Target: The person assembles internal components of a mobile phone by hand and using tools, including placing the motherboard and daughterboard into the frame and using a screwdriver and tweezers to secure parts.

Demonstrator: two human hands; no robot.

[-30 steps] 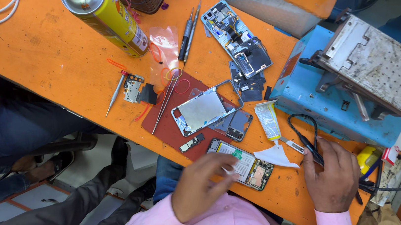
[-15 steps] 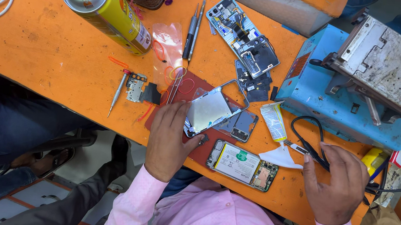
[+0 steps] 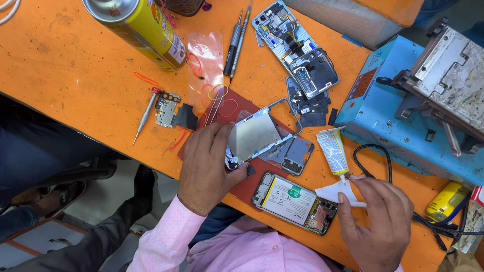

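Now left hand (image 3: 207, 168) fingers pinch phone frame (image 3: 260, 135); right hand (image 3: 379, 225) fingers prob. pinching glue tube (image 3: 334, 153) tip.

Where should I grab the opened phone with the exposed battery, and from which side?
Pinch the opened phone across its two long edges near the middle, from above. It lies flat and face-up between the left hand and right hand, so this probably spares the battery and the board at its right end.

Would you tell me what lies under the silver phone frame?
Under the silver phone frame, held by the left hand, lie a grey back cover and red mat; anything beneath its middle is hidden.
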